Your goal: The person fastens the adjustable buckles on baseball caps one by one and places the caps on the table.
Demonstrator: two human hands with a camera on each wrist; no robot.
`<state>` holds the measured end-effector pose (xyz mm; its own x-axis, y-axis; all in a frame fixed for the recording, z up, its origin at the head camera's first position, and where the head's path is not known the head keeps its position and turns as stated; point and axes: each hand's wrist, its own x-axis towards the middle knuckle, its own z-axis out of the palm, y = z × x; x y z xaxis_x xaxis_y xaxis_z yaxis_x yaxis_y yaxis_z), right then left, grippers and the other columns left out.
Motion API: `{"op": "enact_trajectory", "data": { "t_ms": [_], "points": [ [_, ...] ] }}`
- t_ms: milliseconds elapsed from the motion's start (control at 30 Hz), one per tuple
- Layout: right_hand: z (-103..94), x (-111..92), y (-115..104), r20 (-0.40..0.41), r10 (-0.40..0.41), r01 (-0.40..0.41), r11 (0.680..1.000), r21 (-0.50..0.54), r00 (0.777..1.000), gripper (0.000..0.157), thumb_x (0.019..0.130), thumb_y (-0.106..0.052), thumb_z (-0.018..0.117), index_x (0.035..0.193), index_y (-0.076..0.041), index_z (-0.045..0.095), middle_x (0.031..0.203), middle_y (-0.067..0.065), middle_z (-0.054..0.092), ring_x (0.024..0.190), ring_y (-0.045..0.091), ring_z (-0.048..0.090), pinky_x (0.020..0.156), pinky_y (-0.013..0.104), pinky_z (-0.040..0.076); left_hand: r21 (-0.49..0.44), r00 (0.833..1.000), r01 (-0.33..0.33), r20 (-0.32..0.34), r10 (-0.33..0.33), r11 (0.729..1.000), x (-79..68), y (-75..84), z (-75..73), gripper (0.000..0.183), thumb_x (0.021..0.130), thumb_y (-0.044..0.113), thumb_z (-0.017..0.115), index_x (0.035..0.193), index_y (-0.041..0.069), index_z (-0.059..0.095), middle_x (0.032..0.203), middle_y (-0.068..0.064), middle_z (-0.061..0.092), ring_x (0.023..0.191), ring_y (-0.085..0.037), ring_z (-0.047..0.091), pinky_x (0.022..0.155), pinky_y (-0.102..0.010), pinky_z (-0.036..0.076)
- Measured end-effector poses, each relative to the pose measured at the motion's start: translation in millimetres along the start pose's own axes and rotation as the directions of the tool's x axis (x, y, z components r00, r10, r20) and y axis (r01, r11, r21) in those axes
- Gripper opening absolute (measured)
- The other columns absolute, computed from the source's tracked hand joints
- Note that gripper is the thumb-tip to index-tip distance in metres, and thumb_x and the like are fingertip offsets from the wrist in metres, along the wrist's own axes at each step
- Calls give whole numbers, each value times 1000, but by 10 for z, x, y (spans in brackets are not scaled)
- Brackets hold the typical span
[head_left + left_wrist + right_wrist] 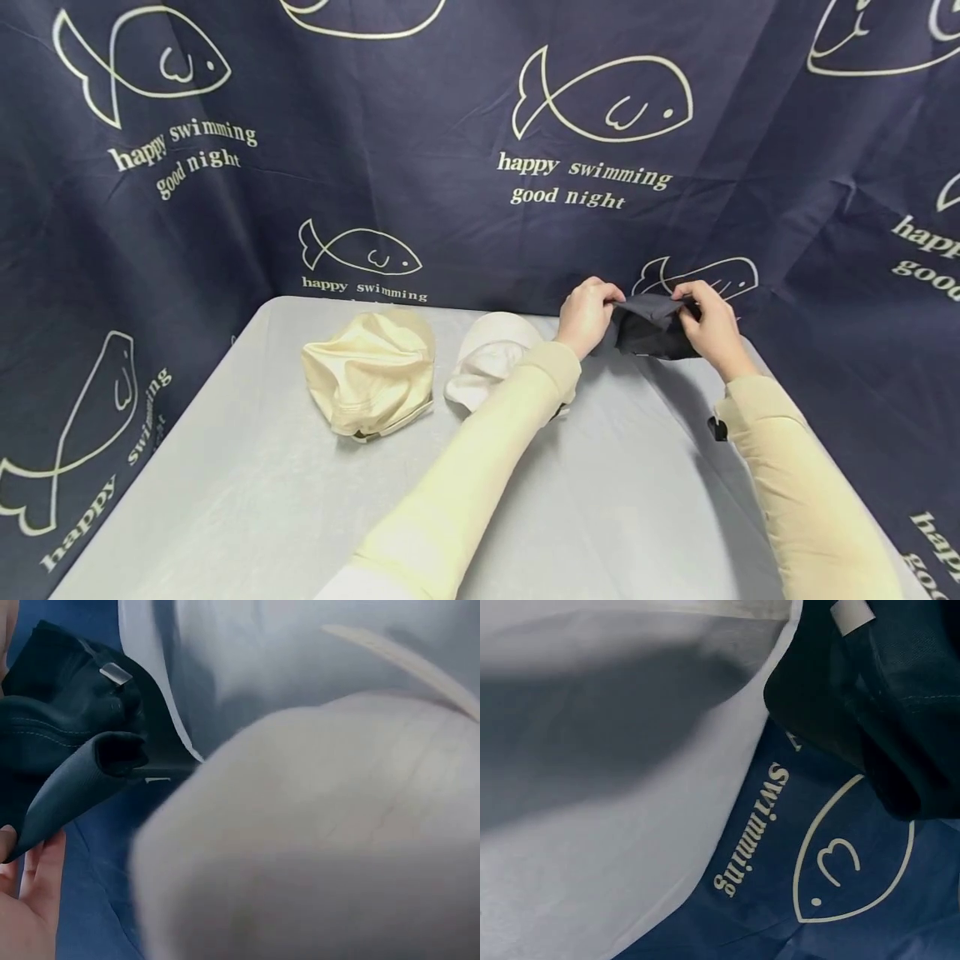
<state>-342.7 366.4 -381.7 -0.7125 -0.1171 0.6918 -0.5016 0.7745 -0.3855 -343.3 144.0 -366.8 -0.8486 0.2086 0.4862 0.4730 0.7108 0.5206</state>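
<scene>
A black cap (651, 332) hangs between both hands, over the far right part of the table. My left hand (587, 315) pinches its left edge. At the opposite edge, the thumb and fingers of my right hand (711, 327) pinch the fabric. The left wrist view shows the cap (64, 712) with stitched seams, a folded-over edge and a small white tag (116, 673). In the right wrist view the dark cap (907, 705) fills the upper right corner, its curved brim towards the table. A beige cap (371, 371) and a white cap (491, 354) lie to the left.
The grey-white table (277, 500) has rounded far corners. Behind it hangs a dark blue curtain (450, 167) with fish drawings and lettering. My left sleeve crosses in front of the white cap. A small black object (717, 429) shows beside the right cuff.
</scene>
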Motion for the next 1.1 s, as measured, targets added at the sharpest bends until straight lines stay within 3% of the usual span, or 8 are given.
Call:
{"op": "enact_trajectory", "data": {
  "t_ms": [167,300,433,667,800,1100],
  "points": [
    [-10,-136,27,13,-29,28,999,31,999,28,73,18,58,91,-4,59,98,9,59,91,-15,41,81,12,31,7,998,-54,33,54,999,-63,0,27,17,87,14,66,92,29,72,97,12,61,86,-6,62,70,-21,49],
    [-27,-269,57,22,-49,48,998,37,999,29,72,20,59,89,-2,57,95,9,58,90,-15,42,78,8,31,21,992,-103,73,101,994,-140,14,55,16,87,15,65,92,28,72,97,12,60,87,-5,62,70,-20,49],
    [-33,-386,83,36,-81,80,997,8,996,32,70,21,58,89,-4,57,94,8,58,89,-9,46,67,11,32,36,984,-130,126,125,991,-232,30,72,17,87,13,65,94,27,72,98,10,59,88,-4,61,73,-18,48],
    [-63,-549,100,104,-181,179,984,27,978,36,63,25,52,87,-2,57,91,5,56,93,-8,46,65,8,35,41,965,-147,224,134,988,-405,60,50,25,80,7,70,96,26,73,99,7,59,88,-5,58,75,-14,46],
    [-93,-633,107,141,-210,206,978,46,967,41,58,27,52,87,-2,58,91,4,57,94,-10,45,64,3,39,52,953,-154,274,134,987,-486,78,54,27,78,6,72,98,25,73,102,8,59,92,-4,57,81,-12,44],
    [-188,-809,98,238,-266,237,961,146,934,52,51,33,58,91,0,59,98,11,57,104,-12,43,67,4,46,88,932,-154,343,115,984,-688,145,81,24,80,14,75,99,27,72,102,10,57,97,-3,56,88,-13,43]
  ]
}}
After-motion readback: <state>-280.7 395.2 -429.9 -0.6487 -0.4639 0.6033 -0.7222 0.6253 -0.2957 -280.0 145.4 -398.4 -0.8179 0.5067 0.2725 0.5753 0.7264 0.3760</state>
